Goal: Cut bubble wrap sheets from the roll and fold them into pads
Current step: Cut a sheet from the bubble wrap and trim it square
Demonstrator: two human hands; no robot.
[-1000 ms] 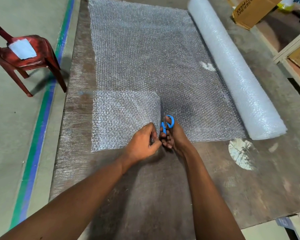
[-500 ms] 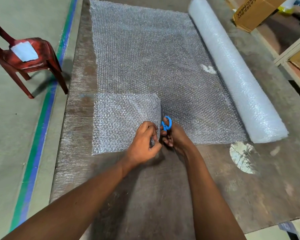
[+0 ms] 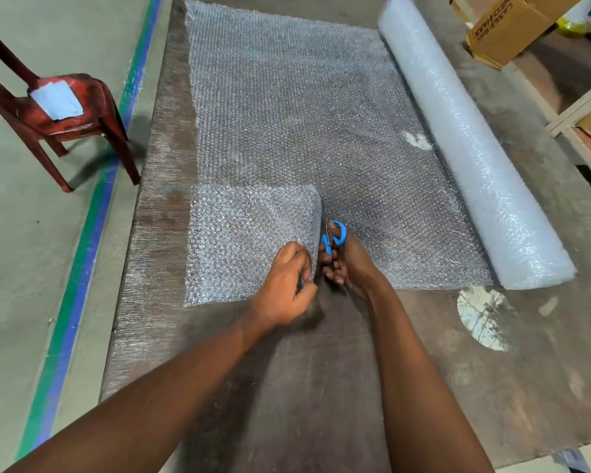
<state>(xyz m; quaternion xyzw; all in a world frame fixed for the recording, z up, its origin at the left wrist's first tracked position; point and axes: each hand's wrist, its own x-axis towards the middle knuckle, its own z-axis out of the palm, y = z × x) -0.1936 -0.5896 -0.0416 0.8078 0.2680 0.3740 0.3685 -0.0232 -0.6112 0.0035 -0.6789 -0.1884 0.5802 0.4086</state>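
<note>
A bubble wrap sheet lies unrolled across the brown wooden table, still joined to the roll on its right. Its near left part is doubled over into a folded flap. My left hand pinches the near right edge of that flap. Right beside it, my right hand grips blue-handled scissors, whose blades point away from me along the fold edge and are mostly hidden by the wrap.
A red plastic chair with a pale sheet on its seat stands on the floor left of the table. A green and blue floor stripe runs along the table's left side. A cardboard box and wooden shelving sit at the far right.
Both hands have stayed at the flap's near right edge. The scissors' handles shifted slightly, closing in and then reopening, with little forward travel.
</note>
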